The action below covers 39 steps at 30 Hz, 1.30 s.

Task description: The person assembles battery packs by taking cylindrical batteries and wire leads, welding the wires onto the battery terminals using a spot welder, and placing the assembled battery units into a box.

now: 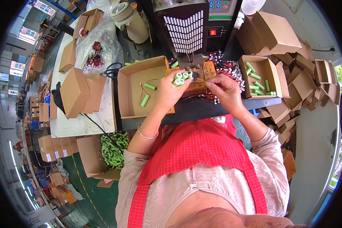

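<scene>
Cells and lead presented at machine

My left grip is closed around a cluster of green cells, ends facing me, at the front of the orange block. My right grip pinches the thin lead beside them. I judge the step to be joining lead to cell; the next move calls for steady alignment. Connector wires crowd the tabletop at right and could snag; a left box and right box hold loose cells.
</scene>
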Motion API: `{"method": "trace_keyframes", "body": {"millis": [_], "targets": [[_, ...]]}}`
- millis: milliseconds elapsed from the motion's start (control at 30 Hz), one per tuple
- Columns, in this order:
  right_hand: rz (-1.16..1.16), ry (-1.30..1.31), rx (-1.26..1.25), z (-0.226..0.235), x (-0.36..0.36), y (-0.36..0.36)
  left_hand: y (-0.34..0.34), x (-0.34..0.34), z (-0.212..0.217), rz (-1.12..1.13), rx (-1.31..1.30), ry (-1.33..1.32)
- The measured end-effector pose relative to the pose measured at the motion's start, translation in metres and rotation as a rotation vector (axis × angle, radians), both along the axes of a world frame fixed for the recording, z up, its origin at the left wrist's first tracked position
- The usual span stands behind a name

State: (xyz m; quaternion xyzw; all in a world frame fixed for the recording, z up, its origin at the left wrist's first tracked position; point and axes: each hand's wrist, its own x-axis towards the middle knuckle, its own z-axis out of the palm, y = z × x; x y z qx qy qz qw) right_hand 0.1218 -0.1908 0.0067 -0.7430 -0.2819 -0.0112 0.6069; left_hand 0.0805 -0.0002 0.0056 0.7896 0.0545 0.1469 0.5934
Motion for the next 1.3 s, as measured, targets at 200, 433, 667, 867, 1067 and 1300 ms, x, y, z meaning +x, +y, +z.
{"method": "trace_keyframes", "body": {"millis": [200, 433, 667, 867, 1067, 1300], "targets": [[-0.050, 0.075, 0.047, -0.004, -0.003, 0.013, -0.005, 0.005, -0.009, 0.059, 0.201, -0.170], [-0.095, -0.035, 0.048, -0.008, -0.004, 0.019, -0.011, 0.007, -0.007, 0.087, 0.296, -0.328], [-0.152, 0.049, 0.029, -0.008, 0.000, 0.020, -0.013, 0.010, -0.011, 0.105, 0.277, -0.276], [-0.089, -0.035, 0.015, -0.007, 0.000, 0.021, -0.007, 0.009, -0.016, 0.091, 0.233, -0.161], [-0.280, -0.045, 0.079, 0.001, 0.023, -0.019, 0.025, -0.008, 0.017, 0.272, -0.122, 0.015], [-0.191, -0.144, -0.358, -0.007, 0.059, -0.061, 0.096, -0.041, -0.003, 0.151, -0.987, 0.026]]}}
